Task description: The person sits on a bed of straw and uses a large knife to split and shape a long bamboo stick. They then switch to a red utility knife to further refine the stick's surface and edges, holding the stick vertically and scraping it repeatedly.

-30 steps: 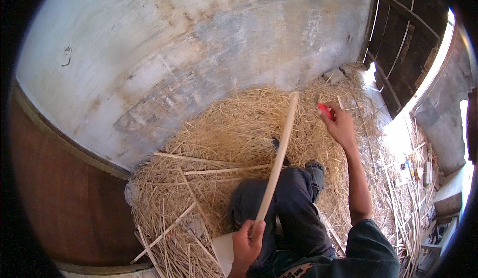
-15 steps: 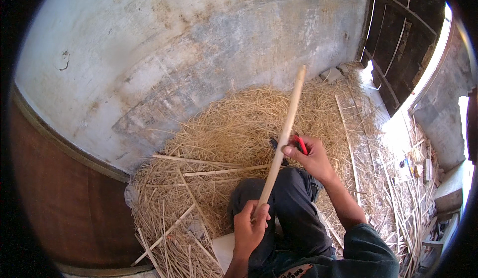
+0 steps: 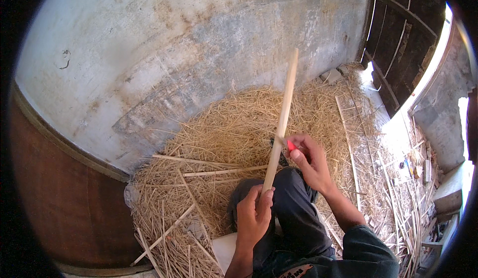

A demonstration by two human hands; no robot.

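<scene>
A long pale strip of split wood or bamboo [image 3: 285, 111] stands tilted in front of my knees, its far end leaning slightly right. My left hand [image 3: 254, 214] is closed around its near end. In my right hand [image 3: 311, 164] is a small red-handled knife [image 3: 291, 145], gripped between thumb and fingers. Its short blade appears to lie across the strip at about mid-length, though the edge is too small to make out clearly. A dark object, partly hidden, shows behind the strip near my knee.
Shavings [image 3: 234, 123] are heaped around my legs, against a stained wall [image 3: 224, 44]. Several loose strips [image 3: 219, 171] lie on the left, with another long strip [image 3: 350, 148] at the right. Dark wooden boards [image 3: 398, 44] stand at the far right, beside a brown panel [image 3: 69, 188] at left.
The strip has shifted up and slightly left, standing a little more upright. My left hand has risen with it. My right hand has turned, and the knife now points across the strip.
</scene>
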